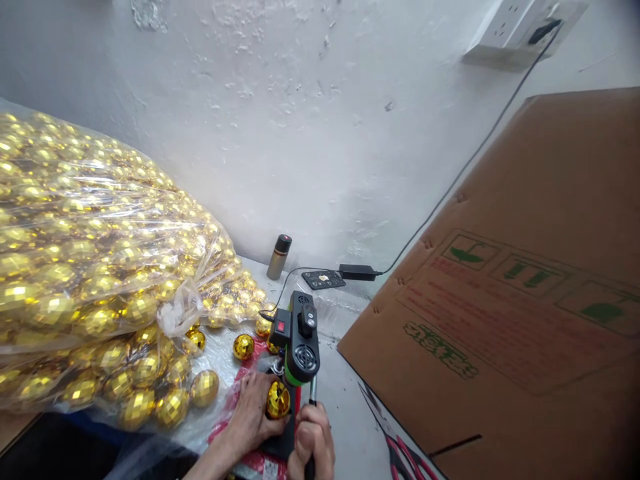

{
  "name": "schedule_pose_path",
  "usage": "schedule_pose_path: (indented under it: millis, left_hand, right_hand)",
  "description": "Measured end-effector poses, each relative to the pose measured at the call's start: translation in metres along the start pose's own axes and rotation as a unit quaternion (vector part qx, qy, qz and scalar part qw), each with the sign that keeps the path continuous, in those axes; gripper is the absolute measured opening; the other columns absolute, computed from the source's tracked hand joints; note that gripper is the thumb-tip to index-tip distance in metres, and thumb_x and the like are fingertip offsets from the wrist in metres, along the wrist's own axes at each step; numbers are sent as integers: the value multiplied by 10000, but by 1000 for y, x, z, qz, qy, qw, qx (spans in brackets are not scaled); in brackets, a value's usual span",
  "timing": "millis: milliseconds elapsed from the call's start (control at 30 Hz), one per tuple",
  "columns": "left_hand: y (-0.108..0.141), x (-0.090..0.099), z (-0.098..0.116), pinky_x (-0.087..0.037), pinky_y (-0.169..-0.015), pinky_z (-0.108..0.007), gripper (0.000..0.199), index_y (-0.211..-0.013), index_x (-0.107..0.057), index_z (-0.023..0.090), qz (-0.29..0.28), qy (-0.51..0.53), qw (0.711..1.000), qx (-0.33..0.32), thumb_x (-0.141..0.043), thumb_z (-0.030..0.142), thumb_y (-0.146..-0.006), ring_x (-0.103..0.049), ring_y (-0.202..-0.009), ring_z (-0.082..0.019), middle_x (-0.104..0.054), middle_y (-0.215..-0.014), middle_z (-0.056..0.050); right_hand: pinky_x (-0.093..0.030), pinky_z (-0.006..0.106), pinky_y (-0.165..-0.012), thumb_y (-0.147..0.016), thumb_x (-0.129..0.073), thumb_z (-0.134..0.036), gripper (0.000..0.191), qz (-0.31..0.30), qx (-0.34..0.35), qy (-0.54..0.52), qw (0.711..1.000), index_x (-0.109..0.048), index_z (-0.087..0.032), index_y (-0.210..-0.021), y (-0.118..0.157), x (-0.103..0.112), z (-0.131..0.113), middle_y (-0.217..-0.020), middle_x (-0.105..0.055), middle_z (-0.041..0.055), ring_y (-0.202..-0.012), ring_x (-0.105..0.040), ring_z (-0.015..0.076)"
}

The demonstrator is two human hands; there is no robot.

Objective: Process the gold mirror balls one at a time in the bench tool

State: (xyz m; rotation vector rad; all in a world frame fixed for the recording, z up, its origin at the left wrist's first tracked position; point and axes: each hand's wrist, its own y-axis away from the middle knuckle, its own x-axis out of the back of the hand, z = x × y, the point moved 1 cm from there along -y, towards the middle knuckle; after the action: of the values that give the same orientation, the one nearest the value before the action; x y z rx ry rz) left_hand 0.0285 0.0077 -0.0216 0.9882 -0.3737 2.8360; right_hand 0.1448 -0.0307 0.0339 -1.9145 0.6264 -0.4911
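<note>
At the bottom centre of the frame, the machine's dark base (284,437) was mostly hidden behind the left hand (255,408), whose forearm ran off the bottom edge. Whether the gold ball (278,400) touched the black machine (303,343) above it could not be made out. The right hand (314,440) covered the middle of the black handle (310,469). At lower right, the bottom edge cut off the scissors (393,443), and the red print on the cardboard box (540,200) was too blurred to read.

The ball, at bottom centre, was round and shiny, its small mirror-like facets mixing bright yellow with dark reflections. The left hand was curled around 1 side of it, the thumb along its lower edge. The right hand's fingers were folded tightly round the handle. The clear bag (100,233) of similar balls ran past the left edge.
</note>
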Motion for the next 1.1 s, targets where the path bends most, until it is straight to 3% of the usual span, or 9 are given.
schedule_pose_path:
  millis: [133,233,400,533,633,767,867,1000,1100]
  left_hand:
    - [1,-1,-2,-433,-963,-519,514,-1195,-653,201,-2,1,1000,3,-774,317,-709,-615,-1085,-363,-700,-1119,-119]
    - [-1,-3,-5,-447,-954,-508,529,-1205,-651,210,6,-2,1000,-3,-778,328,-704,-620,-1077,-358,-702,-1111,-113]
    - [1,-5,-8,-470,-957,-509,513,-1192,-659,229,45,-5,999,-10,-774,323,-702,-628,-1080,-352,-712,-1124,-100]
    - [32,-13,-27,-473,-1003,-527,597,-1305,-616,248,66,-23,996,-58,-773,307,-732,-621,-1168,-371,-703,-1244,-128]
    - [70,-26,-56,-493,-1005,-487,671,-1381,-584,296,68,-79,986,-134,-794,362,-747,-641,-1164,-361,-712,-1272,-115]
    - [97,-28,-80,-559,-887,-386,526,-1318,-646,362,43,-122,978,-166,-714,571,-840,-696,-1047,-311,-759,-1181,-84]
    - [76,-6,-69,-543,-991,-459,593,-1395,-592,313,88,-112,981,-130,-607,633,-896,-633,-1211,-346,-680,-1344,-127]
    - [8,32,-43,-496,-1050,-549,445,-1367,-568,230,204,-93,974,-19,-496,424,-973,-558,-1311,-363,-578,-1435,-176]
    - [-36,47,-36,-465,-1052,-579,446,-1287,-581,174,176,-36,981,72,-593,321,-867,-574,-1266,-383,-619,-1328,-198]
  right_hand:
    - [-525,318,-793,-1031,-389,-164,304,-34,40,-1,999,-516,-221,-761,3,4,7,-731,-607,-19,-635,-585,125]
    - [-507,244,-649,-1040,-389,-188,321,-54,50,-10,997,-498,-221,-740,-11,8,0,-711,-581,-22,-608,-569,108]
    - [-419,198,-516,-1028,-411,-131,270,-104,-70,-16,992,-515,-217,-794,-69,17,-30,-693,-513,-26,-568,-507,98]
    - [-401,184,-518,-1041,-446,-190,307,-111,-95,-14,989,-493,-221,-739,-99,18,-47,-640,-477,-49,-542,-480,88]
    - [-397,188,-519,-1047,-436,-210,313,-96,-101,-29,990,-497,-220,-741,-91,15,-44,-642,-468,-48,-539,-465,91]
    - [-412,196,-539,-1049,-420,-207,296,-80,-112,-52,989,-527,-214,-773,-68,11,-36,-691,-494,-30,-574,-482,101]
    - [-417,187,-543,-1048,-418,-193,283,-81,-109,-54,989,-540,-213,-793,-61,11,-34,-710,-509,-28,-579,-488,97]
    - [-428,176,-549,-1043,-420,-171,281,-81,-99,-54,990,-540,-214,-793,-64,12,-35,-706,-507,-32,-581,-496,93]
    - [-435,173,-557,-1042,-418,-167,282,-82,-96,-56,990,-531,-214,-787,-65,11,-37,-710,-511,-31,-592,-504,92]
